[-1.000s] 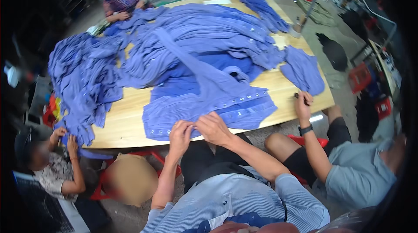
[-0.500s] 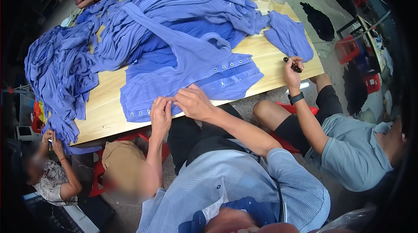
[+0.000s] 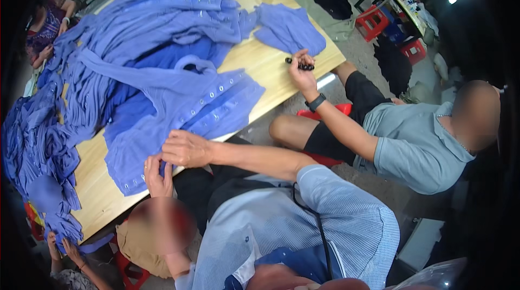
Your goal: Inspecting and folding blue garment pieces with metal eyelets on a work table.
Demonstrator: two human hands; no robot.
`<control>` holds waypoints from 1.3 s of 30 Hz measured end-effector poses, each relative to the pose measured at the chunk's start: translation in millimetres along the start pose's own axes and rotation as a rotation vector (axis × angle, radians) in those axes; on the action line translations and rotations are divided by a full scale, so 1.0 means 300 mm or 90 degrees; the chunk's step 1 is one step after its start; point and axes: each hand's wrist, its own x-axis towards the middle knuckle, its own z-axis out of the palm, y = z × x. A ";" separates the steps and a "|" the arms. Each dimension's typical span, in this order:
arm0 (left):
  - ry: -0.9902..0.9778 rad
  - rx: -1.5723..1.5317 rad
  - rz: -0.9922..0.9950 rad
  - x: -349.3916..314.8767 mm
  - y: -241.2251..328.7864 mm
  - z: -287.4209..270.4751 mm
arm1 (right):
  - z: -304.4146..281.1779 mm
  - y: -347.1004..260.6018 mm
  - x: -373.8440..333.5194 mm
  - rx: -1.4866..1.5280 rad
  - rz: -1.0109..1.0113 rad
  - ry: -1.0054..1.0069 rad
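A periwinkle-blue ribbed garment [image 3: 179, 97] lies spread at the near edge of the table, with a row of pale round fasteners along its front band. My left hand [image 3: 157, 177] pinches the garment's near edge, fingers closed. Right beside it, my right hand [image 3: 187, 148] is curled with its knuckles up, closed at the same edge. Its fingertips are hidden, as is the bit of cloth between both hands. Another strip of fasteners shows on the garment just left of my hands.
More blue garments [image 3: 157, 13] are heaped across the wooden table [image 3: 281, 81], one folded piece [image 3: 290, 27] at its right. A person in grey [image 3: 417, 143] sits at right, holding a dark object [image 3: 300, 64]. Other people's hands work at far left and lower left. A red stool [image 3: 371, 23] stands beyond.
The view has swung, so table and people appear further left and tilted. My hands stay together at the garment's near edge, the right now more curled over the left.
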 end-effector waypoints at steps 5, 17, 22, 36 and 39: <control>0.139 0.090 0.040 -0.017 -0.043 0.025 | -0.062 0.018 -0.042 0.064 0.016 0.021; 0.070 0.277 0.038 -0.008 0.114 0.016 | -0.096 -0.046 -0.097 0.065 0.194 0.025; 0.093 0.212 -0.010 0.079 0.157 0.031 | -0.098 -0.044 -0.104 0.056 0.206 0.003; 0.187 0.063 0.030 0.041 0.032 0.100 | -0.095 0.028 -0.024 0.107 0.209 -0.026; 0.171 0.046 0.029 0.040 0.036 0.088 | -0.110 0.030 -0.010 0.082 0.162 -0.025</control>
